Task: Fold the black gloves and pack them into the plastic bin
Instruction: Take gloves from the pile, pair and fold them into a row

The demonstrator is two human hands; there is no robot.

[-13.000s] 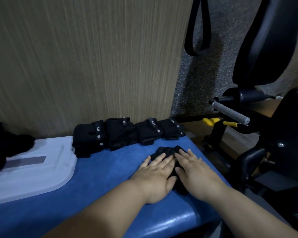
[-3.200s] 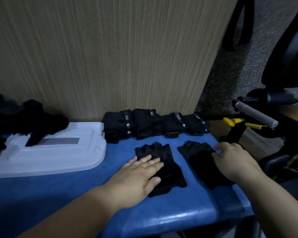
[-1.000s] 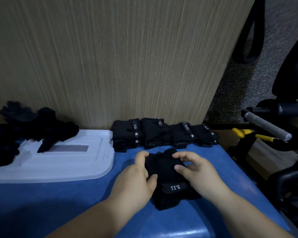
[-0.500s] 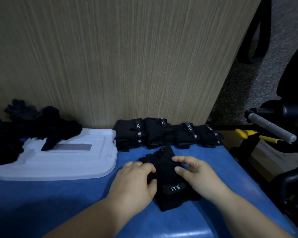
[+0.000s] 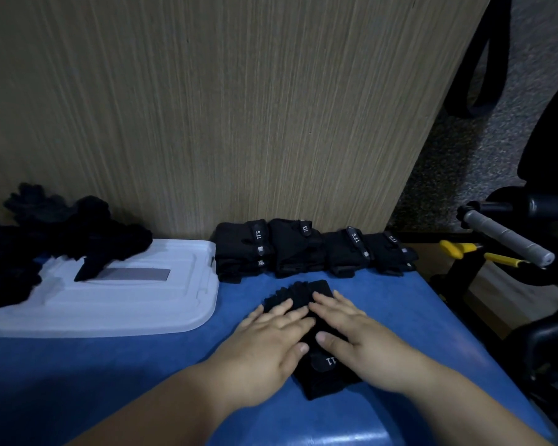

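A stacked pair of black fingerless gloves [image 5: 322,375] lies on the blue padded surface [image 5: 142,365]. My left hand [image 5: 264,346] and my right hand [image 5: 358,336] rest flat on top of it, side by side, fingers extended. Only the pair's fingertip end and its cuff with a white logo show around the hands. Behind it, several folded black glove pairs [image 5: 310,249] sit in a row against the wooden panel. A loose heap of black gloves [image 5: 55,230] lies at the far left, partly on the white plastic bin lid [image 5: 116,300].
The wooden panel [image 5: 223,107] closes off the back. Right of the blue surface's edge stands black gym equipment with a grey handle [image 5: 509,236] and yellow parts [image 5: 461,249]. A black strap [image 5: 484,59] hangs at the upper right. The bin itself is out of view.
Both hands have gone from pinching and curling at the glove pair to lying flat and pressing down on it. The pair's fingertip end now lies flatter.
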